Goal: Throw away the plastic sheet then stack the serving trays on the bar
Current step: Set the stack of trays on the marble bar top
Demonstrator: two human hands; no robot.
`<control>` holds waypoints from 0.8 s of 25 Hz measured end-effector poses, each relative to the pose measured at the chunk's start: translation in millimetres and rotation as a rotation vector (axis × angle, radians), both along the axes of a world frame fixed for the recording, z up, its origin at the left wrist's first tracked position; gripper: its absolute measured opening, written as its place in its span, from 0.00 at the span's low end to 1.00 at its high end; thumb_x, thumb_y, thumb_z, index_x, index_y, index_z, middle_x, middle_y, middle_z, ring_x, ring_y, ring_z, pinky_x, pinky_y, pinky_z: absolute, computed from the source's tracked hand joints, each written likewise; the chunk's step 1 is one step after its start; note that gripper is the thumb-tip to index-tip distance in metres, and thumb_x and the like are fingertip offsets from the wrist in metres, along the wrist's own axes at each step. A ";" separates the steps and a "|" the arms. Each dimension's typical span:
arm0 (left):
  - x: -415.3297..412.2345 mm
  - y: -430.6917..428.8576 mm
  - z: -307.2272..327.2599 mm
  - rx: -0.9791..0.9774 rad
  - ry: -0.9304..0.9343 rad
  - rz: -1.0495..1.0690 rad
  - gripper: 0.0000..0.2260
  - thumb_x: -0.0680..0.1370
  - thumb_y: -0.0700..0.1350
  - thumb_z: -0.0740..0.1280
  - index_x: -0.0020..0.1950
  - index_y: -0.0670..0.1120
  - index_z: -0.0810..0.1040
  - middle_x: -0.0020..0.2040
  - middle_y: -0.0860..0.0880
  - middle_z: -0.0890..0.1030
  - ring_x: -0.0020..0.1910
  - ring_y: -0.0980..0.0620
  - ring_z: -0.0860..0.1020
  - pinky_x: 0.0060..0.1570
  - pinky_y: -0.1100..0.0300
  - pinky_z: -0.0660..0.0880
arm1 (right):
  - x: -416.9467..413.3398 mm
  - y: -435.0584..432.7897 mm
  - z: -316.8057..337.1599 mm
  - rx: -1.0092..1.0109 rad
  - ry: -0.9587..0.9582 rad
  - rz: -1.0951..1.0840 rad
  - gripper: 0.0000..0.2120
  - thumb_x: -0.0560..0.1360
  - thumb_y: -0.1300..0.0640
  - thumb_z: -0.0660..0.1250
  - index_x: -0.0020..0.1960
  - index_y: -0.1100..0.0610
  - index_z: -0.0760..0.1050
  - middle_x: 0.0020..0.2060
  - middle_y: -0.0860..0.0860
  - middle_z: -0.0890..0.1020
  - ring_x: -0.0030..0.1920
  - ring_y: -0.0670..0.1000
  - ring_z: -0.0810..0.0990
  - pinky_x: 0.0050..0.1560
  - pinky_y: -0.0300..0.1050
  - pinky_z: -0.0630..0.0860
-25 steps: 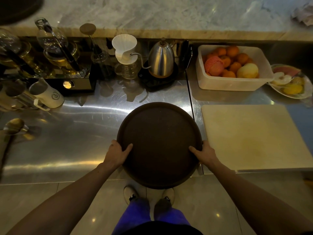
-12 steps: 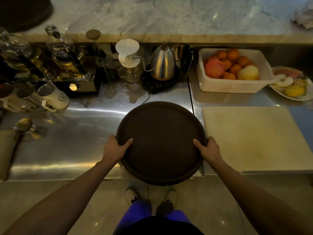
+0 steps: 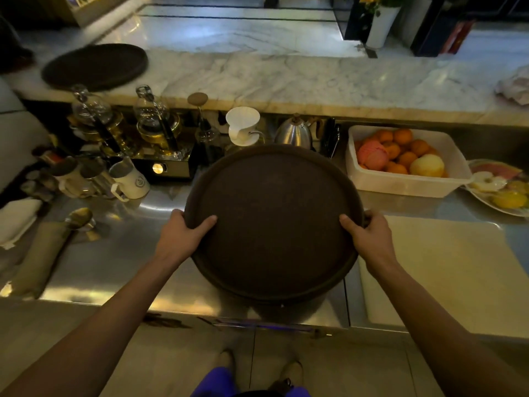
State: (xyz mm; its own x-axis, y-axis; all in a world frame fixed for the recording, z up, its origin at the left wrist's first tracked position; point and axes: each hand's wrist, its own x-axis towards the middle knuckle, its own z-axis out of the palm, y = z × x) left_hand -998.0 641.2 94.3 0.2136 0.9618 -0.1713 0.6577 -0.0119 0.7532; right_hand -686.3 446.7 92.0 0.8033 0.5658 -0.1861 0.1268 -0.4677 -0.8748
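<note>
Gripping round tray (image 3: 274, 222) w/ both hands (image 3: 183, 239) over steel counter (image 3: 94, 270), marble bar (image 3: 286, 78) behind.

One camera, worn on the person's head, looks forward and steeply down over the steel counter (image 3: 94, 270), close above it, taking in the marble bar (image 3: 286, 78) beyond.

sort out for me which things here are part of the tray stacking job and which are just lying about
Job:
- round dark brown serving tray, in the grip of left hand and right hand
- second dark round tray
- white marble bar top

Lying about:
- white plastic tub of oranges
- steel gooseneck kettle
- pale cutting board
</note>
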 end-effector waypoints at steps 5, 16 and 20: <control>-33.7 29.7 57.8 0.047 -0.173 0.067 0.29 0.66 0.68 0.70 0.56 0.49 0.71 0.46 0.54 0.77 0.43 0.54 0.78 0.34 0.58 0.75 | -28.5 44.6 64.9 0.176 0.021 0.008 0.12 0.73 0.50 0.71 0.52 0.52 0.72 0.47 0.52 0.79 0.47 0.52 0.81 0.40 0.45 0.78; -190.5 144.7 180.5 0.120 -0.266 0.085 0.41 0.54 0.74 0.72 0.56 0.47 0.75 0.50 0.49 0.82 0.46 0.48 0.82 0.38 0.53 0.80 | -168.1 170.6 180.6 0.361 0.014 0.001 0.09 0.75 0.53 0.68 0.50 0.58 0.74 0.46 0.57 0.81 0.46 0.56 0.81 0.43 0.51 0.78; -232.5 183.4 214.8 0.143 -0.210 0.106 0.39 0.53 0.74 0.72 0.53 0.48 0.75 0.48 0.46 0.81 0.44 0.45 0.82 0.38 0.49 0.80 | -205.3 227.8 214.1 0.376 -0.052 0.051 0.14 0.75 0.51 0.67 0.50 0.62 0.74 0.44 0.62 0.80 0.45 0.60 0.81 0.44 0.56 0.78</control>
